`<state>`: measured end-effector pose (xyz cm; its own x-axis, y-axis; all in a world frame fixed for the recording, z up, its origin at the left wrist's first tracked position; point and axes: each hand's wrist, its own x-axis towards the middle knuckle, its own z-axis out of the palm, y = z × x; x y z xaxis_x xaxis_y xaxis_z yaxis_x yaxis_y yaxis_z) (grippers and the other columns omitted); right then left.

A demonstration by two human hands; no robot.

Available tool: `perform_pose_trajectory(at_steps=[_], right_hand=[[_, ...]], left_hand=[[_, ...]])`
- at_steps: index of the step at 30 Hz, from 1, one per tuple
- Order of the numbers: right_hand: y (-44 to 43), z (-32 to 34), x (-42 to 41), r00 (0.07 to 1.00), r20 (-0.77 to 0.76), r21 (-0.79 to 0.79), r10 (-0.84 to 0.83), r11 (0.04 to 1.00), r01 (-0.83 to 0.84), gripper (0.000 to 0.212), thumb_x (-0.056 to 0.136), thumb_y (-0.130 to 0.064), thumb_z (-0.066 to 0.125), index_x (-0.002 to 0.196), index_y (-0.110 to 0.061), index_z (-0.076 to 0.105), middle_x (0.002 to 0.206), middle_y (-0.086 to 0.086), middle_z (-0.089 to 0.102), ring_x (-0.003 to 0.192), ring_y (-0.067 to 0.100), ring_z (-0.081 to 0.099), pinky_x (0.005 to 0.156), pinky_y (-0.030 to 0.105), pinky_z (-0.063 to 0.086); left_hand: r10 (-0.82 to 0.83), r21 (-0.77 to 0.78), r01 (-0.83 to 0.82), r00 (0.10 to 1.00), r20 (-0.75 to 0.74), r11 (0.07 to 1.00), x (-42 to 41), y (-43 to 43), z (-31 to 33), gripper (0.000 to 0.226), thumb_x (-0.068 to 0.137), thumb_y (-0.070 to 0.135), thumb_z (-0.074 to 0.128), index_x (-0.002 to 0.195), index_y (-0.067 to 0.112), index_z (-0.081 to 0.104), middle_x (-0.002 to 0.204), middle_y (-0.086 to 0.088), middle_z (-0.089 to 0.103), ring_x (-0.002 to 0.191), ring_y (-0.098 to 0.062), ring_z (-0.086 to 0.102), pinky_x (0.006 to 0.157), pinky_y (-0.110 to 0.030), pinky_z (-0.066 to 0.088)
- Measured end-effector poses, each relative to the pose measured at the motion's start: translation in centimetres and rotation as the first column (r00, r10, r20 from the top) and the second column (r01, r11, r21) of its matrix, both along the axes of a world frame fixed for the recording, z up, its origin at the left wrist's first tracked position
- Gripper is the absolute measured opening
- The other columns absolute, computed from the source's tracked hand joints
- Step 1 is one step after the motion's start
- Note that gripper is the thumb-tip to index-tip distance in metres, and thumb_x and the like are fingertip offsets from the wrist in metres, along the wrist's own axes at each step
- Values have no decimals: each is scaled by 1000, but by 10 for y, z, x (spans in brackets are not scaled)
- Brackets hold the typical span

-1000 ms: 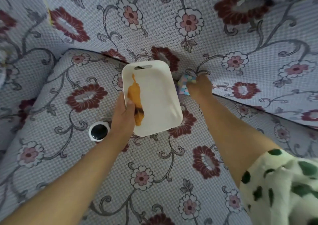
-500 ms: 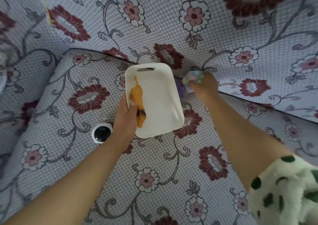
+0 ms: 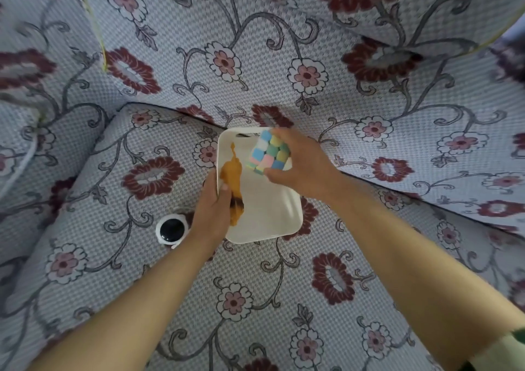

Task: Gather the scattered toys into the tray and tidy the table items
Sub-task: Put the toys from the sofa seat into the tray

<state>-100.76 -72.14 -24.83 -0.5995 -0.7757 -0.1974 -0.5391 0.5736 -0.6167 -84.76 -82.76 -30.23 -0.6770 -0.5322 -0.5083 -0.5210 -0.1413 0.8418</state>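
- A round black, white-rimmed object (image 3: 171, 230) lies on the woven floral sofa cover (image 3: 255, 299), left of centre.
- The left hand (image 3: 211, 214) grips the rim of the white plastic tray (image 3: 270, 217) (thumb on the orange toy (image 3: 231, 172) inside).
- The right hand (image 3: 301, 169) holds a pastel puzzle cube (image 3: 268, 153) over the tray's top, at centre frame.

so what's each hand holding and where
Right hand grips the cube, fingers on its far side, thumb on its near side. Left hand holds the tray by its left edge.

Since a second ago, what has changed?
The right hand has lifted the cube off the sofa and carried it left, over the tray. The left hand still grips the tray's edge; the orange toy and the round black thing stay put.
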Motion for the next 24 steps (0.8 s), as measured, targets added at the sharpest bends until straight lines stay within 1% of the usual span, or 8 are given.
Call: perform_pose_trajectory(at_steps=[2, 4, 8, 11, 16, 19, 22, 24], right_hand=[[-7, -6, 3, 997, -35, 75, 72, 995, -69, 71, 73, -24, 77, 134, -14, 43, 125, 4, 48, 101, 13, 48, 84, 22, 38], [-14, -12, 6, 993, -54, 124, 109, 987, -101, 71, 73, -21, 75, 135, -12, 42, 130, 8, 44, 110, 21, 49, 90, 30, 42], [-28, -21, 11, 974, -139, 148, 180, 976, -160, 65, 77, -16, 70, 135, -8, 42, 137, 11, 42, 126, 25, 39, 101, 30, 33], [-39, -23, 15, 974, -112, 138, 195, 974, -179, 59, 78, -11, 69, 132, -6, 44, 132, 12, 43, 121, 26, 40, 95, 28, 34], [-51, -27, 22, 969, -138, 161, 206, 970, -184, 65, 77, -11, 72, 134, -13, 41, 132, 5, 42, 117, 22, 45, 84, 27, 39], [-56, -27, 27, 947, -222, 162, 232, 966, -199, 66, 77, -19, 73, 135, -14, 42, 133, 3, 43, 119, 22, 44, 83, 25, 36], [-56, -18, 27, 947, -254, 83, 194, 980, -178, 59, 81, -24, 66, 135, -11, 45, 130, 7, 46, 117, 24, 45, 93, 32, 41], [-50, -12, 20, 956, -282, -36, 76, 995, -89, 49, 83, -25, 63, 129, -10, 52, 123, 8, 51, 111, 22, 49, 91, 28, 39]], left_hand=[[-6, 0, 6, 1000, -27, 1000, 3, -1, 3, 46, 103, 31, 31, 148, 24, 29, 140, 0, 48, 129, -20, 44, 107, -38, 38], [-8, 2, 9, 998, -63, 1000, 8, -3, 6, 42, 103, 30, 32, 144, 27, 35, 127, 9, 54, 120, -13, 49, 92, -21, 41], [-9, -11, 8, 997, -81, 1000, 18, -8, 8, 40, 103, 30, 31, 143, 31, 37, 128, 10, 54, 115, -6, 49, 91, -18, 37], [2, -10, -3, 996, -84, 1000, 26, -12, 9, 33, 103, 29, 31, 133, 42, 37, 114, 25, 52, 102, 12, 49, 80, -8, 35], [35, -8, -36, 996, -85, 999, 38, -19, 6, 38, 103, 29, 31, 141, 28, 37, 129, 11, 54, 117, 1, 50, 99, -24, 41], [43, -20, -46, 993, -108, 999, 41, -21, 5, 29, 103, 27, 32, 128, 39, 40, 111, 22, 56, 92, 22, 51, 75, -1, 39], [63, -9, -64, 993, -101, 998, 42, -23, 7, 30, 104, 25, 32, 122, 46, 41, 106, 23, 56, 86, 25, 52, 67, 4, 39], [70, -41, -74, 994, -89, 996, 43, -26, 8, 30, 103, 24, 32, 115, 51, 40, 102, 25, 55, 83, 28, 50, 64, 5, 37]])
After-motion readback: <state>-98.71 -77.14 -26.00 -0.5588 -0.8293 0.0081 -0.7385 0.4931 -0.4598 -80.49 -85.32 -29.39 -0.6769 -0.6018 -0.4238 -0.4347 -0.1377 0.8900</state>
